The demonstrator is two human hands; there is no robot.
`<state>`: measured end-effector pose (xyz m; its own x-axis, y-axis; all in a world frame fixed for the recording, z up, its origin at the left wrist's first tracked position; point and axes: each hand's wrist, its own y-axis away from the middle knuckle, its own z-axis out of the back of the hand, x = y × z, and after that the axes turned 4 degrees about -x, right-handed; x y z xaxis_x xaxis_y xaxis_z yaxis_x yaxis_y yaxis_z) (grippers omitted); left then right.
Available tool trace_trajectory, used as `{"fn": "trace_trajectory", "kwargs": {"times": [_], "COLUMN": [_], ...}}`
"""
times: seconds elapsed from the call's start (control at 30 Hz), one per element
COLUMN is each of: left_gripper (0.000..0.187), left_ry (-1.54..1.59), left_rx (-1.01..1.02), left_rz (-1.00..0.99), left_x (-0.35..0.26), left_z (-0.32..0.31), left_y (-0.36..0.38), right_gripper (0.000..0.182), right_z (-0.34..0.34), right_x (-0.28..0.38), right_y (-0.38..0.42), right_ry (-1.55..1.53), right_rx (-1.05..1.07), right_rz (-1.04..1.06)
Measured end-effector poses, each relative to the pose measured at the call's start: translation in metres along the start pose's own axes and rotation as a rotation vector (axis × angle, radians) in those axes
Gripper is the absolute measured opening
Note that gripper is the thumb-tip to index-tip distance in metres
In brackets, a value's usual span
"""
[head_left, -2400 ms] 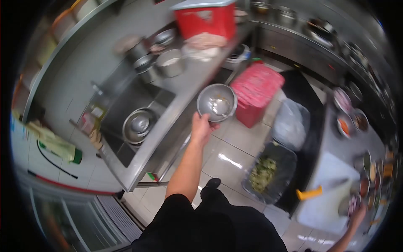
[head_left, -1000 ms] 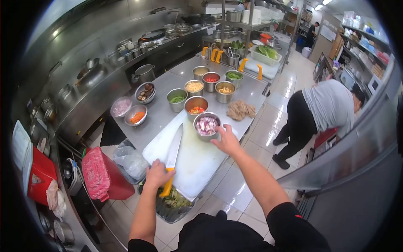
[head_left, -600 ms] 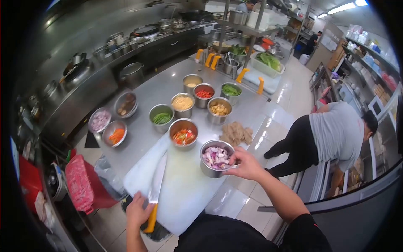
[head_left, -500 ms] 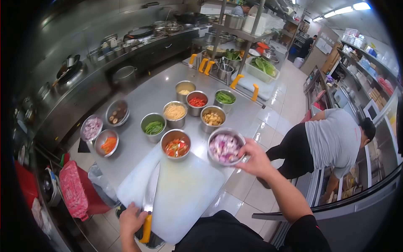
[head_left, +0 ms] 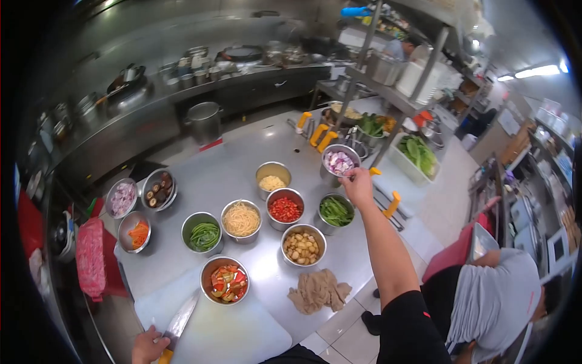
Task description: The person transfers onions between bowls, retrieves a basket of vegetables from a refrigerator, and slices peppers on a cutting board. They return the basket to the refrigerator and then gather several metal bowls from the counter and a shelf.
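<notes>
My right hand (head_left: 359, 185) grips the rim of a metal pot of chopped red onion (head_left: 339, 162), stretched out at the back right of the steel table. At the lower left, my left hand (head_left: 150, 347) is closed at the yellow handle of a kitchen knife (head_left: 182, 316); the frame edge cuts off part of the handle. The blade lies on a white cutting board (head_left: 242, 330). A bowl of cut peppers (head_left: 225, 280) stands at the board's far edge. Just in front of the onion pot is a pot of cut green vegetable (head_left: 335, 212).
Pots of chopped red pepper (head_left: 285, 207), pale strips (head_left: 241, 219), green beans (head_left: 202, 233) and browned cubes (head_left: 303, 246) stand mid-table. A crumpled brown cloth (head_left: 319, 291) lies near the right edge. A shelf post (head_left: 364, 51) rises behind. A person (head_left: 494, 297) bends at the right.
My right hand has carried the onion pot from beside the board to the back right of the table. The brown cloth now shows. The view has shifted; my left hand stays by the knife.
</notes>
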<state>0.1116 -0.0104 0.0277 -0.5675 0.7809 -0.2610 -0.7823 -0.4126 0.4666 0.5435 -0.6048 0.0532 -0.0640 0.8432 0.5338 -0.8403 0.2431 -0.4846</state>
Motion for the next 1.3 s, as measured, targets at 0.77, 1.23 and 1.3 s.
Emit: {"fn": "trace_trajectory", "kwargs": {"times": [0.77, 1.23, 1.3], "left_gripper": [0.059, 0.07, 0.065], "left_ry": [0.033, -0.013, -0.114], "left_rx": [-0.073, -0.218, -0.16], "left_rz": [0.184, 0.334, 0.353], "left_x": [-0.029, -0.027, -0.017], "left_z": [-0.017, -0.005, -0.017], "left_y": [0.01, 0.09, 0.102], "right_gripper": [0.042, 0.047, 0.049], "right_z": [-0.059, 0.061, 0.059], "right_x": [-0.028, 0.146, 0.163], "right_y": [-0.046, 0.087, 0.131], "right_ry": [0.043, -0.482, -0.434], "right_rx": [0.76, 0.746, 0.95], "right_rz": [-0.025, 0.638, 0.741]}}
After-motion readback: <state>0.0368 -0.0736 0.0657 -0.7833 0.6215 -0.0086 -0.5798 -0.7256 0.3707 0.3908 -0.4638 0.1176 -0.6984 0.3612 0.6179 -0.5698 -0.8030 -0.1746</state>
